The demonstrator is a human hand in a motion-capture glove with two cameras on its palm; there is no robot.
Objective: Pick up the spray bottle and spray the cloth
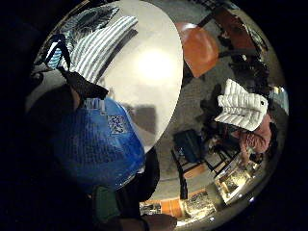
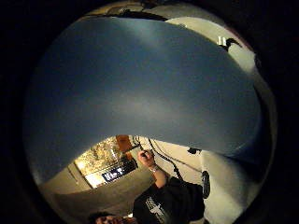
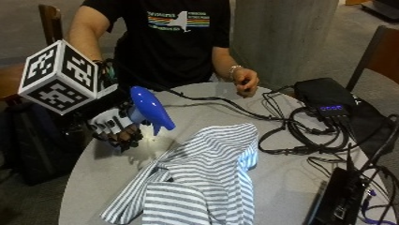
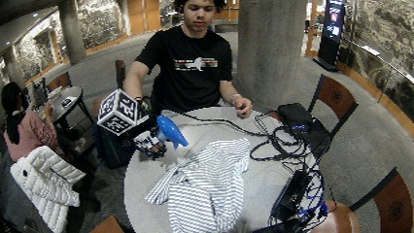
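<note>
The gloved right hand (image 3: pixel 118 127) has its grip clenched around the blue spray bottle (image 3: pixel 151 108), holding it above the desk (image 3: pixel 106 171) near the person's edge, its nozzle pointing toward the striped cloth (image 3: pixel 199 176) spread across the desk's middle.

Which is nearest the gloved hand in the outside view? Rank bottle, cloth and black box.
1. Bottle: held in the gloved hand.
2. Cloth: on the table beside the hand.
3. Black box: across the table, among the cables.
</note>
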